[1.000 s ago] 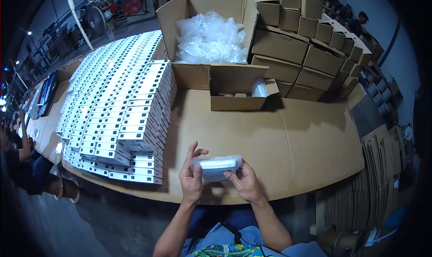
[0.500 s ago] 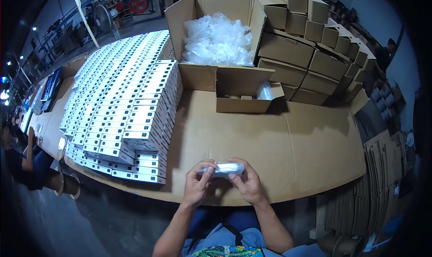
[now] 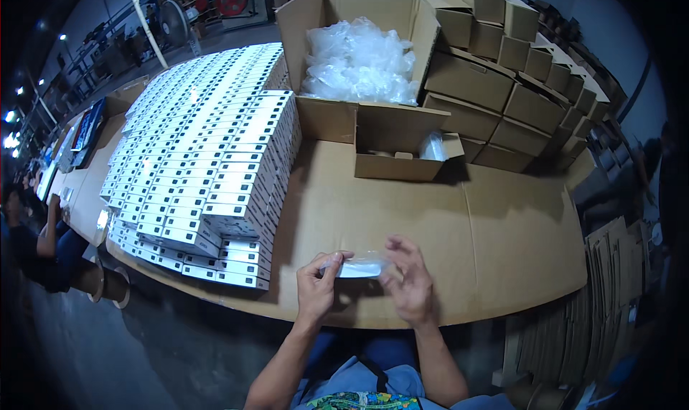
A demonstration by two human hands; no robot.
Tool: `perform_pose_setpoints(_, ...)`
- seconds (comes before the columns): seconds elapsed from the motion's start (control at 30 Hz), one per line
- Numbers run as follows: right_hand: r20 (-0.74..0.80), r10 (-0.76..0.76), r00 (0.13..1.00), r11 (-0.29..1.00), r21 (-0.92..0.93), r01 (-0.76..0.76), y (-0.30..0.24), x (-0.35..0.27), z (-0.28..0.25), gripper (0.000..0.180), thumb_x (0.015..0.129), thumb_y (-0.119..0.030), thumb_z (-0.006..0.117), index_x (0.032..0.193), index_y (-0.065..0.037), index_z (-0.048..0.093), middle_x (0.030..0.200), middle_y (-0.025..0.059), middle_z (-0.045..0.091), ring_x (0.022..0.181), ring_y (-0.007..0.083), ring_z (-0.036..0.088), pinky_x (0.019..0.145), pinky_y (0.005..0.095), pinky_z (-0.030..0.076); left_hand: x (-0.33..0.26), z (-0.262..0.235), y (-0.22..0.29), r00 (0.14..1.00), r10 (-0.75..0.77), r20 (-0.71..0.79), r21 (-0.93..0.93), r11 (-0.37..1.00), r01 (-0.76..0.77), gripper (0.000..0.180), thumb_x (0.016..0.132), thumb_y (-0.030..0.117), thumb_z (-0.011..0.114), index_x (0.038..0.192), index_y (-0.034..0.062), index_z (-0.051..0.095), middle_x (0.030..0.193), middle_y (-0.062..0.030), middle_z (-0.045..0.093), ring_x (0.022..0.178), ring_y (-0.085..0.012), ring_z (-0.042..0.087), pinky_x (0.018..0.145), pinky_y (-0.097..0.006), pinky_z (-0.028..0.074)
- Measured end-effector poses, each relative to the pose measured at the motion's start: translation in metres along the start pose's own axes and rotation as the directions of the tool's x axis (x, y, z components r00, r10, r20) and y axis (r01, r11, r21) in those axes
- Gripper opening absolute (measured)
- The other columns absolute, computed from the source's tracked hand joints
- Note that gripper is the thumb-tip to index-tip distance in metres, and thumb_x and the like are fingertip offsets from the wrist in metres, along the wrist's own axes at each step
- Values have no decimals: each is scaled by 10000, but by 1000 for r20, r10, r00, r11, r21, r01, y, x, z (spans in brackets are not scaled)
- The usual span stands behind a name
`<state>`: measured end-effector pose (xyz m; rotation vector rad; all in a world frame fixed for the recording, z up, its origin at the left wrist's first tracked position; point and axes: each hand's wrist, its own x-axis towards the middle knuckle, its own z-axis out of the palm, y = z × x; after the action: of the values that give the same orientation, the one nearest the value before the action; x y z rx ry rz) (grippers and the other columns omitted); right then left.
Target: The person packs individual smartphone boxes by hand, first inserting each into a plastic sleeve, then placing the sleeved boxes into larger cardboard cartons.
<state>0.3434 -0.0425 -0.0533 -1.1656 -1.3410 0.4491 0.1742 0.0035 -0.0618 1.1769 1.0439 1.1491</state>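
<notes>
My left hand (image 3: 316, 286) and my right hand (image 3: 408, 283) hold one small white flat box in a clear plastic bag (image 3: 360, 267) between them, just above the near edge of the cardboard-covered table (image 3: 502, 230). The left hand pinches the box's left end. The right hand's fingers are spread along its right end. The box lies nearly flat and is partly hidden by my fingers.
Stacked rows of several white boxes (image 3: 208, 159) fill the table's left side. A large open carton of clear plastic bags (image 3: 359, 58) stands at the back, a small open carton (image 3: 398, 148) before it, brown cartons (image 3: 502, 72) stacked right. Flat cardboard (image 3: 610, 295) leans at right. Another person (image 3: 36, 238) sits far left.
The bagged box has come down from a raised, tilted hold to lie low and flat over the table's near edge. My hands have shifted toward its two ends.
</notes>
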Motion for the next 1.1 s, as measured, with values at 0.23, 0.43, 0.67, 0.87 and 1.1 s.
perform_pose_setpoints(0.23,482,53,874,989,-146,21,-1,15,-18,433,774,34,763,1194,-49,698,1080,158,717,1021,352,674,898,404,548,-1,-21,-5,953,-257,159,-155,947,281,351,1056,224,551,1307,-3,643,880,-46,695,749,-47,519,597,-202,425)
perform_pose_setpoints(0.43,529,148,836,988,-115,-102,-9,24,-33,352,786,40,760,1129,-13,702,1074,155,723,978,270,705,827,371,596,-1,-39,9,927,-59,369,-63,994,88,398,1003,168,627,1350,-23,583,1281,-111,604,1080,-184,656,809,-265,559)
perform_pose_setpoints(0.67,397,31,917,984,-173,41,-18,28,-33,348,774,32,787,1103,-20,687,967,129,700,909,196,703,726,300,575,1,-29,12,882,-26,471,215,973,-86,273,919,80,727,1156,-33,651,1100,-109,644,1055,-166,644,868,-298,544)
perform_pose_setpoints(0.87,243,134,961,986,-127,-105,10,46,-49,215,860,30,741,1052,-6,648,983,102,666,718,128,660,582,253,555,-8,-34,63,949,253,188,499,807,-315,401,879,59,728,1253,-12,602,1207,-167,612,1098,-284,638,930,-391,535)
perform_pose_setpoints(1.1,-363,-53,930,981,-191,-19,71,141,-58,212,966,55,593,1167,51,526,1093,98,582,762,133,682,612,265,612,8,-106,88,733,676,-75,877,394,-275,492,855,-37,641,1338,-13,552,1306,-210,562,1175,-360,595,1010,-419,501)
